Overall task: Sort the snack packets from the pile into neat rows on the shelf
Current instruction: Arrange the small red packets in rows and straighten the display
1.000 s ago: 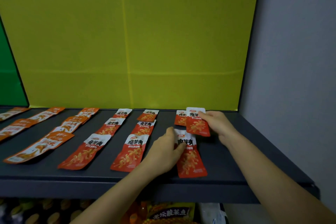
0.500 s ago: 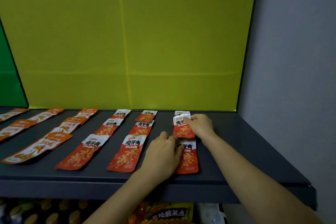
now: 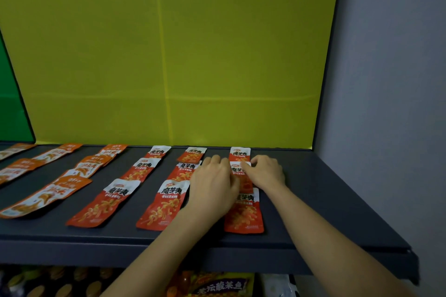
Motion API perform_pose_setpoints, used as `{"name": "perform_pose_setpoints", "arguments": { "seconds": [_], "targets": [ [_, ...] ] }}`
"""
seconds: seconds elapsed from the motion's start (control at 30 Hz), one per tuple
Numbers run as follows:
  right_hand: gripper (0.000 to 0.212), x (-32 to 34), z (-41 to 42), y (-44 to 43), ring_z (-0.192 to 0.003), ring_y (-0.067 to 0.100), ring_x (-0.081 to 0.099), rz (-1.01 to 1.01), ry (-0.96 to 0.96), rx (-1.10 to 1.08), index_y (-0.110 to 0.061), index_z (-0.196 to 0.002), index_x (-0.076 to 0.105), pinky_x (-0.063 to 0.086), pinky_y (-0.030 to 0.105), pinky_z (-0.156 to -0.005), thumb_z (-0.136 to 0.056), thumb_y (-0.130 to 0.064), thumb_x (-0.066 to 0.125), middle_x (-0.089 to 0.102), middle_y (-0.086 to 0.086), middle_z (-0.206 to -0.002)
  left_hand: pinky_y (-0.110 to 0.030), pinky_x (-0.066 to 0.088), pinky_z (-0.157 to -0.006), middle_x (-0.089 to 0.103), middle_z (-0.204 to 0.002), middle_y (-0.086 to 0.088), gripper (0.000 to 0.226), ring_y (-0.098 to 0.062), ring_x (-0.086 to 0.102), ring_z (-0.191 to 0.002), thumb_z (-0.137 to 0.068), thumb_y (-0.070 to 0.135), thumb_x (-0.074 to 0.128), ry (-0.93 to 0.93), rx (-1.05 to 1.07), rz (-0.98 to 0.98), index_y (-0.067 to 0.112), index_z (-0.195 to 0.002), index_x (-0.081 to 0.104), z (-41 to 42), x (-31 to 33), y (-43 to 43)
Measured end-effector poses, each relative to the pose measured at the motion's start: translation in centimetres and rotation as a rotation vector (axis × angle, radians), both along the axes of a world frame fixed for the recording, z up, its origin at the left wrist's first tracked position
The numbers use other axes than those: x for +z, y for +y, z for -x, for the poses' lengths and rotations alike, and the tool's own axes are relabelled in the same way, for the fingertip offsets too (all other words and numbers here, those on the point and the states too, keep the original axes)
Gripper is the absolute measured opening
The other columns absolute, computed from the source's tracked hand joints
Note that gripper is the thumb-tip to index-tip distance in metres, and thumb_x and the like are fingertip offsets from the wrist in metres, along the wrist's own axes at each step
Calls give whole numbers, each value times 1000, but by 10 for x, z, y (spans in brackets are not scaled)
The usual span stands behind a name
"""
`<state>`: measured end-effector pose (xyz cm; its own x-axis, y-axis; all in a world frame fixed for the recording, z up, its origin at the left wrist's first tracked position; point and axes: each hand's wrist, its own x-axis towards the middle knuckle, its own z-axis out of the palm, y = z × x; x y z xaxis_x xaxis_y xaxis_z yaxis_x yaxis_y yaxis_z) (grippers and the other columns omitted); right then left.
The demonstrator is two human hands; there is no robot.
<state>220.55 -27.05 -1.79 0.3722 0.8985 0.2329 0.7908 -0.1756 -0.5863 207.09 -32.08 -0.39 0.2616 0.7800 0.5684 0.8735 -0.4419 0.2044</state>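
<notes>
Both hands, left hand (image 3: 212,185) and right hand (image 3: 265,171), pinch the middle packet (image 3: 242,177) flat near the shelf (image 3: 325,200)'s right edge.

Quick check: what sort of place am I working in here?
Likely a shop display or a mock retail shelf: a dark metal shelf with snack packets laid in rows, a yellow backing panel, and more packaged goods stocked below.

The left hand (image 3: 213,185) and right hand (image 3: 265,172) cover most of the middle packet (image 3: 239,172), so I cannot tell the grip. The orange packets (image 3: 14,171) are cut by the left edge. Goods under the shelf (image 3: 217,251) are dark, blurred.
</notes>
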Motion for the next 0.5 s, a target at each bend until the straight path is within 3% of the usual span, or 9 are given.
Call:
{"name": "perform_pose_setpoints", "arguments": {
  "seconds": [0.13,0.33,0.5],
  "targets": [
    [37,2,-8,-1,-114,30,54,2,-5,-6,-15,-113,61,43,32,-86,-91,-42,48,61,8,-121,-36,36,-92,50,-122,-16,29,-31,43,-116,-94,21,41,-18,0,216,2,-115,44,-11,6,28],
    [39,-1,-15,6,-124,26,48,8,55,82,-13,-128,53,41,38,-101,-92,-29,48,60,3,-128,-45,41,-90,54,-121,-27,37,-42,50,-113,-96,18,35,-143,-21,522,-5,-125,31,-18,-5,60],
    [39,-4,-13,12,-124,23,49,4,67,141,-14,-129,53,41,37,-102,-90,-21,51,62,1,-127,-44,42,-93,54,-124,-25,40,-38,52,-113,-98,22,34,-197,-35,576,-3,-128,30,-17,-9,66]
  ]
}}
